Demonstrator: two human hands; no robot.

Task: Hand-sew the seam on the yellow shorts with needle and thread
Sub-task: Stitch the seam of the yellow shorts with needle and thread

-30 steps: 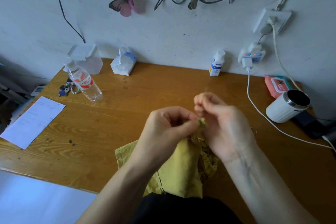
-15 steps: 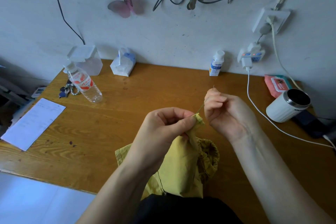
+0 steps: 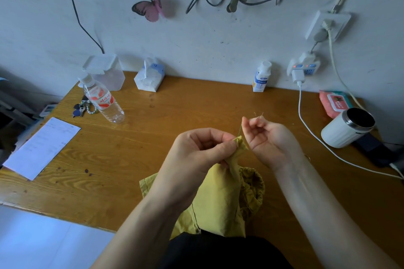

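Near the counter's [image 3: 175,111] front edge, the left hand [image 3: 196,150] pinches the yellow shorts [image 3: 218,199]; the right hand's [image 3: 270,137] curled grip pinches the thread [image 3: 240,130].

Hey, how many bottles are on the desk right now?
2. A clear water bottle at the back left beside the keys; a small white bottle against the wall, left of the charger. The arms could hide more.
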